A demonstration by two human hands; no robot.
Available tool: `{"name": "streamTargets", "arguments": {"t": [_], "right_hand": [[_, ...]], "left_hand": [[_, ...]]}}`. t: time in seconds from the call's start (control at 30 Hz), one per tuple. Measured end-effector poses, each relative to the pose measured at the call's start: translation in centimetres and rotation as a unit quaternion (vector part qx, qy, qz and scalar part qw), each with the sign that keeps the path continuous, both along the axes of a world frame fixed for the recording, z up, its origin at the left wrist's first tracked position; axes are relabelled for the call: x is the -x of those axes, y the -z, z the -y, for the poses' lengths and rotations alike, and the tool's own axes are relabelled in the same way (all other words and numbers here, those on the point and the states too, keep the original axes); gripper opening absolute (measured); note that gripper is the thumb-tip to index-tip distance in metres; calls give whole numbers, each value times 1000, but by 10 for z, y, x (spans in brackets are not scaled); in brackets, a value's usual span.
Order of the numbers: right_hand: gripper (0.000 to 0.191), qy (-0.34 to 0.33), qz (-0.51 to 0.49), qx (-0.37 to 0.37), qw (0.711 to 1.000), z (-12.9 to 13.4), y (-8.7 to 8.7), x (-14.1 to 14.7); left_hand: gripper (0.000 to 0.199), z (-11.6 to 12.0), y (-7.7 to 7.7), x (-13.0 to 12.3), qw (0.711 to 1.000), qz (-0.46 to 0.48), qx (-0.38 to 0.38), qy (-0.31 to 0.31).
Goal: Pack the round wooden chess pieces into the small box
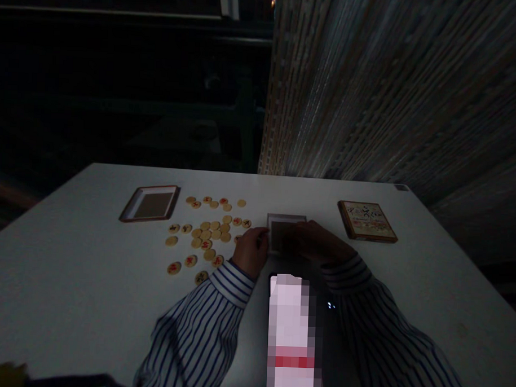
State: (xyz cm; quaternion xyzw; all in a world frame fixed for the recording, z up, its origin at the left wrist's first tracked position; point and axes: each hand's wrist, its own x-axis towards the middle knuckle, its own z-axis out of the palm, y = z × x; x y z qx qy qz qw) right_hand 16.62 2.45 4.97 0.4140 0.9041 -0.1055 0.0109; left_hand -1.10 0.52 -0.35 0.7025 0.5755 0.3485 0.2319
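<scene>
A shallow open box (280,232) with a pale rim and brown floor lies on the white table between my hands. My left hand (251,251) is closed, its fingertips and thumb at the box's left edge. Over the box's right side is my right hand (319,241), its fingers curled down toward the inside; shadow hides the fingertips and anything in them. Left of my left hand, round wooden Chinese chess pieces (216,235) are scattered, several with red or black characters and others blank side up.
At the far left of the white table (90,266) sits another shallow open box (154,204). A decorated flat box (367,221) rests on the right. A lit phone (293,330), its screen blurred out, lies between my forearms. A string curtain (350,95) hangs behind the table.
</scene>
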Motion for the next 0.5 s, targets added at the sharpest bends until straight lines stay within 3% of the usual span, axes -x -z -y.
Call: {"name": "streamTargets", "arguments": {"t": [0.5], "right_hand": [[18, 30, 0, -10, 1000, 0, 4, 1]], "left_hand": [[22, 0, 0, 0, 1000, -20, -21, 5]]}}
